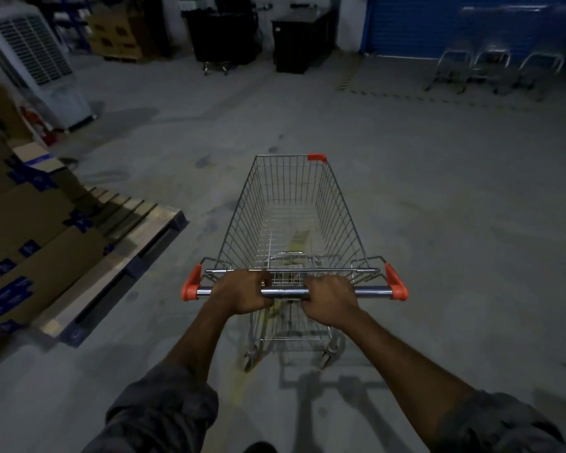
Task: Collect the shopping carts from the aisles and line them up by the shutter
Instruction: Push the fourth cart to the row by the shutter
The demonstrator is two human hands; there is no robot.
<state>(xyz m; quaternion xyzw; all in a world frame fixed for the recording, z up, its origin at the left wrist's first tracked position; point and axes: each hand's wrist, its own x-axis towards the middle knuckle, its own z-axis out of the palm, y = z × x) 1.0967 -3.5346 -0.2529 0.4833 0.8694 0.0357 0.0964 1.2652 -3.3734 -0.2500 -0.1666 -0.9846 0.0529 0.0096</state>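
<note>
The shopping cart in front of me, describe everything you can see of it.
The shopping cart is a silver wire-mesh basket, apparently bare metal, narrowing toward its far end. It stands upright on its wheels on the grey floor, pointing away from the person. Its shiny handle bar has red end caps; another red cap sits on the far right corner. The left hand and right hand both grip the bar. A yellowish patch shows through the mesh; what it is cannot be told.
</note>
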